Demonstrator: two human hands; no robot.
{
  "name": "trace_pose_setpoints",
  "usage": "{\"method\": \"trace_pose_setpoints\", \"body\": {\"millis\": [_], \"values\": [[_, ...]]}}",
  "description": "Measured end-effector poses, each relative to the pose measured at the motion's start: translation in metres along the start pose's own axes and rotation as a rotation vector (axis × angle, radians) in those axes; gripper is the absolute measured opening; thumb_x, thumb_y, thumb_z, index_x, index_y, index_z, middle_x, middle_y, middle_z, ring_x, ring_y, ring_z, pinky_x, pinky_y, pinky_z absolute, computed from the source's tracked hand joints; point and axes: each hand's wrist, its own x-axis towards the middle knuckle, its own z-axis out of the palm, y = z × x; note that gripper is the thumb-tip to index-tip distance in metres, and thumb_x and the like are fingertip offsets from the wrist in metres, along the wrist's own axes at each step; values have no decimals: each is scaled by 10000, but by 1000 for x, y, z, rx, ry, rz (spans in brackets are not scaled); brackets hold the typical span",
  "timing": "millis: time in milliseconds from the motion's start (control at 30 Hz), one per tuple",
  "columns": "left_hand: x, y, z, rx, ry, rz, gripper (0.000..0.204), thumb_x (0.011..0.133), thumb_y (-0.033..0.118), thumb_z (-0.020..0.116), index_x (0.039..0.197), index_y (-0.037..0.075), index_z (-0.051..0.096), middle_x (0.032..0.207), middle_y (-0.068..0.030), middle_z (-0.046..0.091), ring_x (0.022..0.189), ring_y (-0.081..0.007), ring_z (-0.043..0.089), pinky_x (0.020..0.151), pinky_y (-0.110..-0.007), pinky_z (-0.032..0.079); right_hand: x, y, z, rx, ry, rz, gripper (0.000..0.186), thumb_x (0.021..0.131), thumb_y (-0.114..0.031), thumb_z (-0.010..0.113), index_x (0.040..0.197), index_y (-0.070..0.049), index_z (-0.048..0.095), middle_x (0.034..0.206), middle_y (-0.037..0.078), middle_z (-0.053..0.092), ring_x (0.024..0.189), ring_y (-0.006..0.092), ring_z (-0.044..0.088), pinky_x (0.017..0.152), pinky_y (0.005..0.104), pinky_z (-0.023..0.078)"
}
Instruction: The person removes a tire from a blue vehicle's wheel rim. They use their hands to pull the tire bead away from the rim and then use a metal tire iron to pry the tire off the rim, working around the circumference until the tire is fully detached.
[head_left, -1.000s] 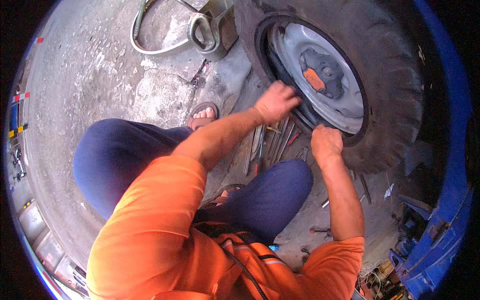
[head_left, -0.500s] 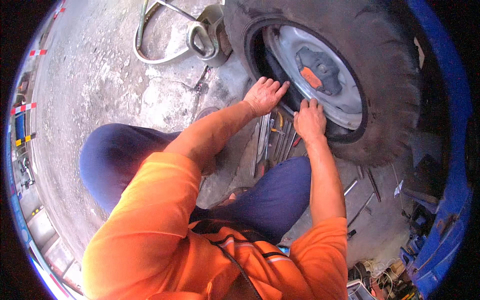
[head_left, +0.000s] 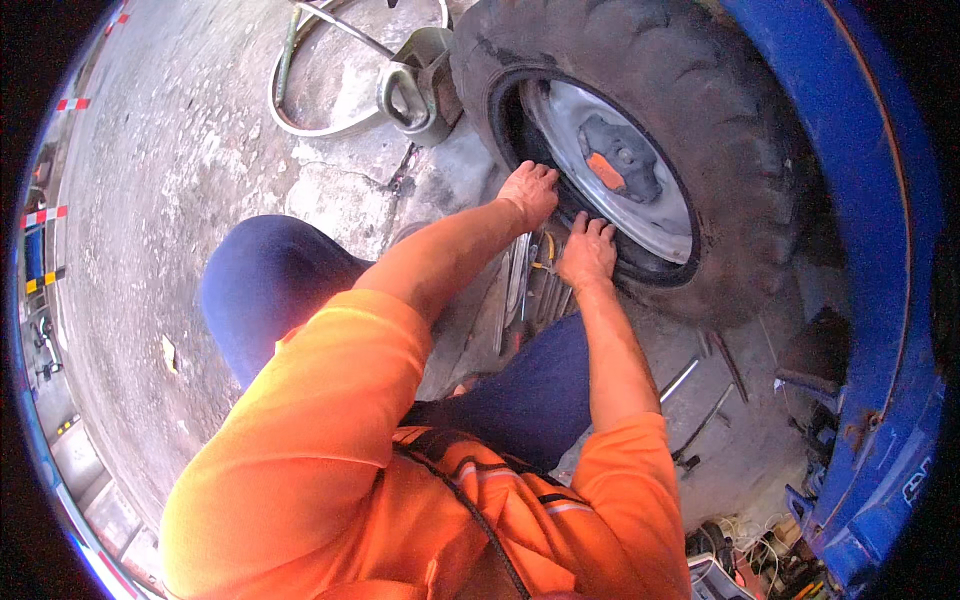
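While the left hand (head_left: 530, 192) rests at the near inner edge of the tire (head_left: 740, 185), the right hand (head_left: 587, 250) lies just beside it along that edge. The tire extends ahead and right of both hands; the metal wheel (head_left: 655, 215) sits beyond their fingertips. Whether either hand is clamped cannot be determined.

This is a workshop, of the kind that works on heavy wheels: a big lugged tyre (head_left: 735, 190) with a metal rim (head_left: 660, 220) inside it stands on a stained, worn concrete floor (head_left: 180, 250). Hand tools (head_left: 516, 275) lie by the tyre, metal rods (head_left: 680, 380) are scattered nearby, and wires (head_left: 768, 556) and clutter heap beside scuffed blue metalwork (head_left: 860, 170).
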Motion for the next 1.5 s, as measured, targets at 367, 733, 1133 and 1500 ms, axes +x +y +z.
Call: {"method": "trace_pose_setpoints", "body": {"millis": [367,733,1133,1500], "values": [[39,5,17,176,-53,-36,327,849,274,519,1141,149,598,1179,-4,576,1120,-189,478,894,-356,322,25,4,42,-109,175,83,613,853,-271,562,1337,71,402,1334,282,446,1233,422,432,1031,464,348],[29,-24,6,-4,-33,96,272,705,228,635,952,120,671,1109,-45,619,1108,-204,519,907,-355,362,44,3,-28,182,-214,112,476,753,-185,585,1169,45,583,1163,224,614,1073,349,607,916,430,473],[17,-25,-44,-1981,601,-629,232,880,199,600,998,1,618,871,-92,671,738,-174,613,665,-302,488,20,33,-6,496,132,-169,410,784,-227,656,1107,17,592,1100,226,617,1067,374,572,927,443,442],[21,7,-133,-2551,724,-868,299,949,359,468,1036,74,452,974,-109,580,590,-192,535,439,-284,456,-162,59,-115,483,1187,-5,263,830,-138,643,1027,35,613,1002,189,627,943,365,587,852,438,452]]}}
